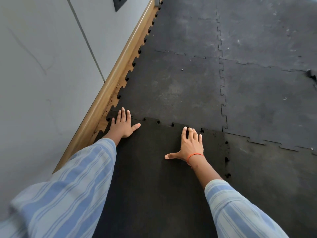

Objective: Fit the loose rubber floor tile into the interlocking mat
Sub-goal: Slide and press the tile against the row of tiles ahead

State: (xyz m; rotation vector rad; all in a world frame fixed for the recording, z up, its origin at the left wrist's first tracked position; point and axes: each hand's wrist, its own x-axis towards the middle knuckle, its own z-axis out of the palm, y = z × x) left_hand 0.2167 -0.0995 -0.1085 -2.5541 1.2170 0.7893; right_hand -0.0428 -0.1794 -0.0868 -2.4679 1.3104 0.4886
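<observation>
A darker black rubber tile (151, 169) lies in the near middle of the floor, its toothed far edge overlapping the greyer interlocking mat (171, 86) beyond it. My left hand (122, 125) lies flat, fingers spread, on the tile's far left corner near the wall. On the far edge further right rests my right hand (189, 146), also flat with fingers spread, an orange thread around its wrist. Small gaps show along the tile's far and right edges, where the teeth sit unevenly against the mat.
A wooden skirting board (116, 79) runs along the grey wall (42, 66) on the left, with a strip of bare brown floor (120, 83) beside the mat's toothed edge. More grey tiles (265, 103) spread to the right; one corner (311, 74) at far right is curled up.
</observation>
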